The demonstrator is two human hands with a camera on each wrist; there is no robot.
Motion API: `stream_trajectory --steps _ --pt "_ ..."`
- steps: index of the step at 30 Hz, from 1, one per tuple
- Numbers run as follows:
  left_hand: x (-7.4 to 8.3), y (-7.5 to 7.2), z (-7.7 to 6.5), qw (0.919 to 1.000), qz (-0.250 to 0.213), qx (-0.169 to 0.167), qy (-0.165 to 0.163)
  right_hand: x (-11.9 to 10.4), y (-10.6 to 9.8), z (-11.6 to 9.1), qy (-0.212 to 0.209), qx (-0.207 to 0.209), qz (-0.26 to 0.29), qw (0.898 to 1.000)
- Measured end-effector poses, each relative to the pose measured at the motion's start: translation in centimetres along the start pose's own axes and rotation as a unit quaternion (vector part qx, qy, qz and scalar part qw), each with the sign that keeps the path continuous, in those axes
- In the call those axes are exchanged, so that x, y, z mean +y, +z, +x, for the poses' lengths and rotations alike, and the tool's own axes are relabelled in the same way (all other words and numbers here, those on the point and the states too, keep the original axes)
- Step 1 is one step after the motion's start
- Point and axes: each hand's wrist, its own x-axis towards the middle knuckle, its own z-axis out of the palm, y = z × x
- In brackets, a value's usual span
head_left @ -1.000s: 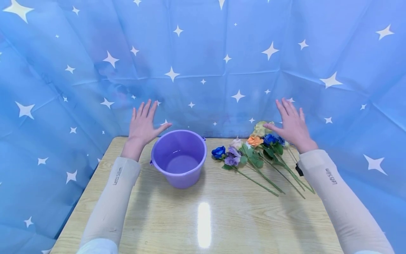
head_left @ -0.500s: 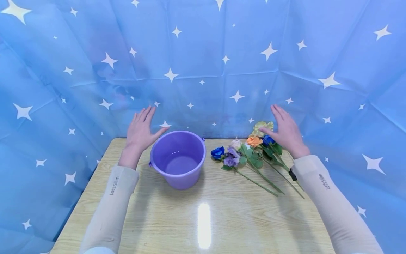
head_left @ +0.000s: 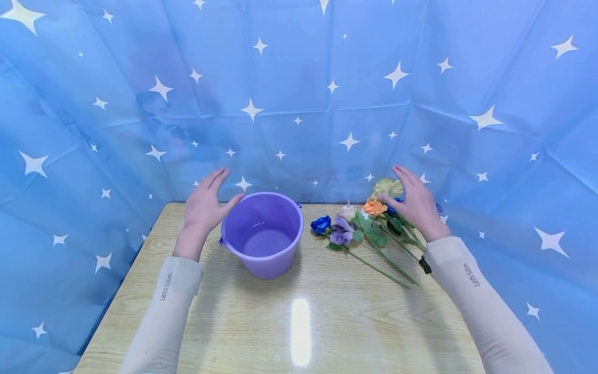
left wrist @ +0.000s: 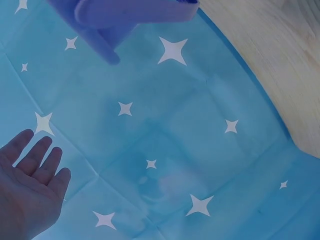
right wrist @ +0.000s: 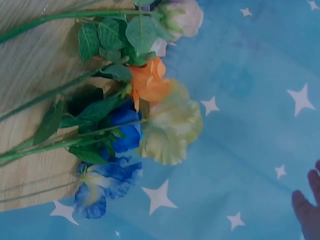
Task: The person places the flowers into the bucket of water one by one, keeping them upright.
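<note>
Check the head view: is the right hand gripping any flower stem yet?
No, the right hand hovers with straight fingers over the flowers, which lie flat on the table.

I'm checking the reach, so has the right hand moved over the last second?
Yes. The right hand has dropped and drifted left against the flowers: it now lies over their blooms, thumb by the orange flower.
</note>
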Motion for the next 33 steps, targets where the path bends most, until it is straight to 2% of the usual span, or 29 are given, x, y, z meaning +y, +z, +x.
stream_trajectory --steps 7,17,26,33 --pt "0.1 0.6 -1.0 0.9995 -0.026 0.02 -0.006 0.2 1.5 -0.7 0.006 -0.009 0.023 1.0" --pt "-0.1 1.6 -2.9 0.9961 -0.064 0.059 -0.011 -0.2 3.5 -2.1 0.008 -0.028 0.029 0.999" --pt "-0.6 2.7 -4.6 0.9938 -0.08 0.075 -0.019 0.3 6.0 -3.5 -0.001 -0.018 0.038 0.999" --pt "-1.1 3.5 -6.0 0.9907 -0.096 0.093 -0.024 0.6 7.3 -4.4 0.007 -0.043 0.041 0.998"
